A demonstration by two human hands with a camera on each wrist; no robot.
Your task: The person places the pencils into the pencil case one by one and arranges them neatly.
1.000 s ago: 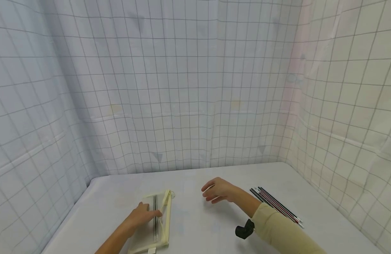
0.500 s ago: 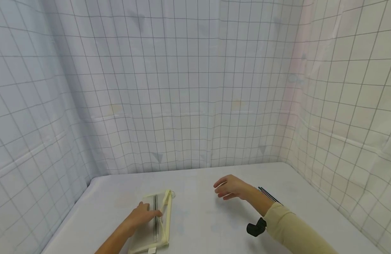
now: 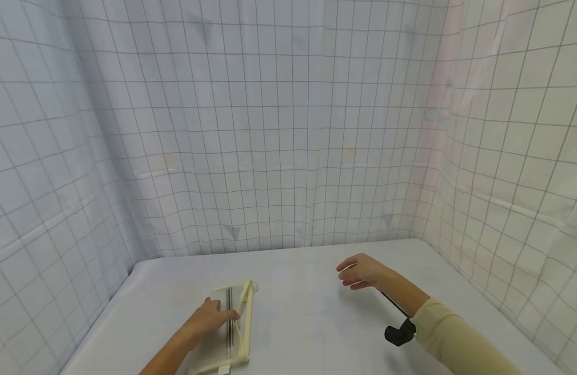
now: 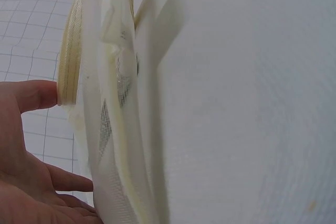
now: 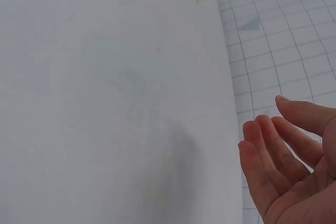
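A see-through pencil case (image 3: 213,349) with cream edging lies at the table's left front. Dark pencils (image 3: 229,304) show through it. My left hand (image 3: 205,322) rests on the case, thumb and fingers spread apart. From the left wrist, the thumb touches the cream zip band (image 4: 70,61), and the other fingers meet the case lower down. My right hand (image 3: 361,272) hovers over the right part of the table, its fingers loosely bent and nothing between them. One dark pencil (image 3: 394,303) shows beside the right forearm; the rest of that bunch is hidden by the arm.
A white cloth covers the table (image 3: 293,323). Behind it and along both sides hang white checked curtains (image 3: 279,156). A black wrist camera (image 3: 400,332) sticks out beneath the right sleeve.
My right hand has moved steadily right, and its forearm now covers most of the pencils that were visible on the table. The left hand and pencil case have stayed put.
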